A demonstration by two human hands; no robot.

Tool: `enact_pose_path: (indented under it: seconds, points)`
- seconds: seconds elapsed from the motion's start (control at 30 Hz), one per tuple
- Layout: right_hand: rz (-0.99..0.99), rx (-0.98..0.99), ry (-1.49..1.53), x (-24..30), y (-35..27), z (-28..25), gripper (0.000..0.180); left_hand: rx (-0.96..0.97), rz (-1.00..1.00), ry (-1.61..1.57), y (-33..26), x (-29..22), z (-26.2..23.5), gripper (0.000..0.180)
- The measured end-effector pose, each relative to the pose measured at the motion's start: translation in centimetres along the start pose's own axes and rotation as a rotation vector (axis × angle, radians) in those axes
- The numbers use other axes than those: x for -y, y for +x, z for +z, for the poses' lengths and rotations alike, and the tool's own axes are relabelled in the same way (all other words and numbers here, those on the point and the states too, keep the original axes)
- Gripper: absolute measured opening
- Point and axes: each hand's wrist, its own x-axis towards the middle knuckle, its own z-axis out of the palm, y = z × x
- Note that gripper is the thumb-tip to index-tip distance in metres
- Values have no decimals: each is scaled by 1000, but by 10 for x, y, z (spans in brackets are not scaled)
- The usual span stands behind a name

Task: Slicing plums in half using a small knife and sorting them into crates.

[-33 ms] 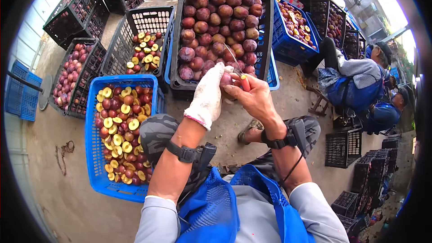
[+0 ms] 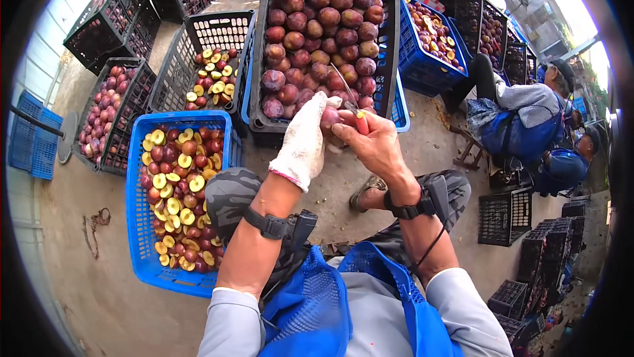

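Head view: gloved left hand (image 2: 305,138) grips plum (image 2: 329,116); right hand (image 2: 375,143) grips knife (image 2: 350,101) against it.

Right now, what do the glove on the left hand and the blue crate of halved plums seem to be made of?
Glove: probably knitted cotton, matt off-white, with a ribbed cuff and soft folds. Blue crate: apparently moulded plastic, slightly glossy, with lattice walls of even colour.

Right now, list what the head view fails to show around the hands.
- Plum in the gloved left hand: mostly hidden by the glove; cut state unclear.
- Knife in the right hand: handle hidden by fingers, blade thin and blurred.
- Black crate: far end cut off by the top edge.
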Motion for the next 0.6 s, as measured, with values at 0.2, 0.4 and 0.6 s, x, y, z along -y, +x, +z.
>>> enact_pose_path:
  seconds: [0.2, 0.4, 0.6]
  points:
    - [-101, 55, -92, -2, -6, -21, 16, 81, -167, -90, -13, -6, 10, 34]
    - [-449, -174, -410, 0, -9, -14, 17, -77, -83, -50, -7, 8, 23, 30]
    - [352, -210, 89, -46, -7, -75, 24, 152, -153, -355, -14, -17, 13, 44]
